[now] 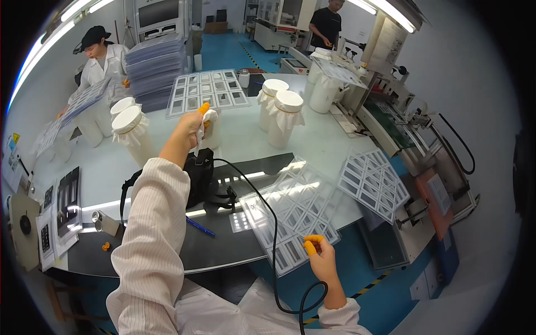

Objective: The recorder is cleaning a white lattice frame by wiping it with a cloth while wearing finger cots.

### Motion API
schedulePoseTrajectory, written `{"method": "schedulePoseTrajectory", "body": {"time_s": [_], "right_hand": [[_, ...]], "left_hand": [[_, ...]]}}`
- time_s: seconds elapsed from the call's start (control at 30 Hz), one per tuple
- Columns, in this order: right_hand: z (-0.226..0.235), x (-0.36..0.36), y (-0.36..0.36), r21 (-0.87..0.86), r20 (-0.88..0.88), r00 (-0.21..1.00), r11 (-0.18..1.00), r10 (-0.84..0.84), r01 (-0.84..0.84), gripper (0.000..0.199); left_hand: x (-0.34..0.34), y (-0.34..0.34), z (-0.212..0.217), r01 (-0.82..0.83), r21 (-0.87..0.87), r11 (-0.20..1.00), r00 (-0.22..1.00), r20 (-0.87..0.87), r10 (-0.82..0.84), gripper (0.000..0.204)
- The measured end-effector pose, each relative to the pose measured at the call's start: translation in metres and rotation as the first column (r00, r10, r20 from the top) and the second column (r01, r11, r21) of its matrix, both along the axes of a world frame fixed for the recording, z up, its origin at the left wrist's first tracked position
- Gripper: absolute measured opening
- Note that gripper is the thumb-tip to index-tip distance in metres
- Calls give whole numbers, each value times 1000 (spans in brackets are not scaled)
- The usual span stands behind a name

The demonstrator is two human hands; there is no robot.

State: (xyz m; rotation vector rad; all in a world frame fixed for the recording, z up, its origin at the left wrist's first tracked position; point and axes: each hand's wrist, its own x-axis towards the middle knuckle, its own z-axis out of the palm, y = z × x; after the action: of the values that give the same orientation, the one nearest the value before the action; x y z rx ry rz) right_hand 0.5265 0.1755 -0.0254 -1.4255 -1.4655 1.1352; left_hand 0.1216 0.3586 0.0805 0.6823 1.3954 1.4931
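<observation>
My left arm stretches far over the table, and my left hand (192, 127) is closed on a white cloth (199, 138). Orange finger cots cover its fingertips. A white jar (213, 134) stands just beyond, partly hidden by the hand. The compartmented tray (207, 89) lies past it, filled with dark rectangular pieces. My right hand (322, 262), also in orange cots, is curled with thumb and finger brought close over the near corner of a clear compartment tray (290, 223). Whether it grips the tray's edge or something small, I cannot make out.
A black bag (199, 176) with a black cable (262, 198) lies mid-table. Cloth-topped white jars (286, 117) stand about. Another tray (374, 184) overhangs the right edge. Stacked trays (156, 72) rise behind. A blue pen (200, 226) lies nearby. Two people (106, 58) work farther off.
</observation>
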Motion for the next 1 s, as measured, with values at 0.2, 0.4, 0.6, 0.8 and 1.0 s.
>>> {"method": "schedulePoseTrajectory", "body": {"time_s": [0.2, 0.4, 0.6, 0.8, 1.0], "right_hand": [[21, -17, 6, 127, 123, 987, 985, 103, -119, 15], [13, 26, 28, 154, -7, 992, 980, -127, 127, 15], [15, 111, 78, 118, -99, 843, 835, -529, 538, 16], [-20, 138, 132, -327, -727, 494, 873, -477, 361, 36], [-80, 183, 195, -242, -834, 375, 879, -405, 411, 20]], "left_hand": [[-7, -5, -7, 11, -84, 996, 998, -65, -16, 18], [-11, -10, -9, 98, -75, 992, 993, -64, -103, 18], [19, -59, -10, 47, -108, 993, 992, -110, -59, 19], [42, -158, -24, 229, -213, 950, 949, -169, -266, 35], [13, -260, -65, 180, -118, 977, 964, -178, -199, 29]]}}
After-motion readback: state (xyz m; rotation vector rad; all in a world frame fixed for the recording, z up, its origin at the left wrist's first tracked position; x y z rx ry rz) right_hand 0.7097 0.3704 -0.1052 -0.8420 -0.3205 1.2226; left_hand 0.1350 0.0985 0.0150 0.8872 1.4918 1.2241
